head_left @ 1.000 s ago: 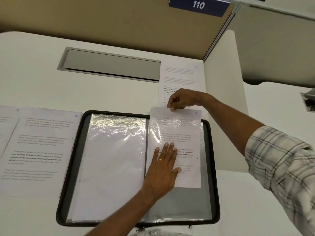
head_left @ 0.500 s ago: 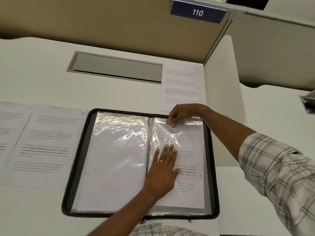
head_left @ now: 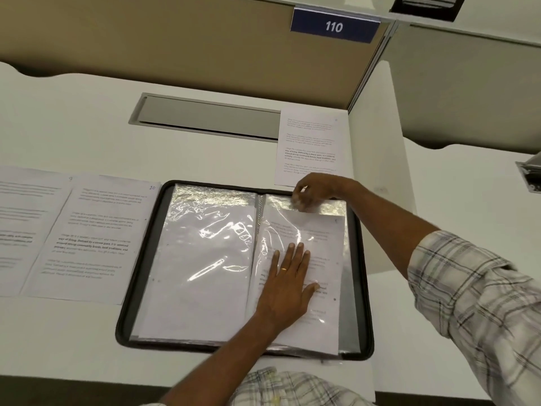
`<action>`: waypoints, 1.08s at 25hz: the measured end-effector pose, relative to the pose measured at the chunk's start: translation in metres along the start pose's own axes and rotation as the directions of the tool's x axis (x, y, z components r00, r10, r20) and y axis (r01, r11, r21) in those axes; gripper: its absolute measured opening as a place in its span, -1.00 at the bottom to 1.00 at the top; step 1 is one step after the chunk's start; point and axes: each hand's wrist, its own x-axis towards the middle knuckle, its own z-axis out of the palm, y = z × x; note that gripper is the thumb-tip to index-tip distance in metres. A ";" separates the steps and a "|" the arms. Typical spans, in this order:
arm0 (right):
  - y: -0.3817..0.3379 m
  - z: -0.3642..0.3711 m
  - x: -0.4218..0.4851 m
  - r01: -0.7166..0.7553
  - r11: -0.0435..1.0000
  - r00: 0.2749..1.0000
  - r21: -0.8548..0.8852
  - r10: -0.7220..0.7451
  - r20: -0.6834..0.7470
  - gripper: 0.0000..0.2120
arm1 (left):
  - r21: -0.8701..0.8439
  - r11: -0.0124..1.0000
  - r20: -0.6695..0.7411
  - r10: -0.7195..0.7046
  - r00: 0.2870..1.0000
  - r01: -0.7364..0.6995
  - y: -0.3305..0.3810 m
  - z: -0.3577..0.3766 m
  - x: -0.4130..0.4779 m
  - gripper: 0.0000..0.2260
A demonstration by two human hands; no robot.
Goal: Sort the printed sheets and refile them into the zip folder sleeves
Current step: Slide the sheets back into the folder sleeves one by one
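Head cam — fwd & down, close over zip folder.

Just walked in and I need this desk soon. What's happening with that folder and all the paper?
A person is refiling printed pages. A black zip folder lies open on the white desk. Their left hand presses flat on a white printed sheet inside the right-hand clear plastic sleeve, while the right hand, fingers curled, appears to pinch that sleeve's top edge. The sheet looks fully in. Loose printed sheets lie left of the folder, and a single printed page lies beyond it.
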 end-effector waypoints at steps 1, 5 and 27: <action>0.001 -0.003 -0.005 -0.016 0.999 0.998 -0.033 0.014 -0.062 -0.69 | -0.002 1.000 -0.007 -0.007 1.000 0.007 0.002 0.002 0.000 -0.34; 0.018 -0.010 -0.033 -0.037 0.992 0.999 -0.121 0.034 -0.024 -0.65 | -0.065 0.997 -0.030 -0.046 0.998 0.044 0.013 0.008 0.004 -0.30; -0.089 0.069 -0.088 0.486 0.532 0.855 0.693 -0.128 -0.502 -0.65 | -0.725 0.620 -0.124 -0.546 0.829 0.300 -0.046 -0.178 -0.065 -0.07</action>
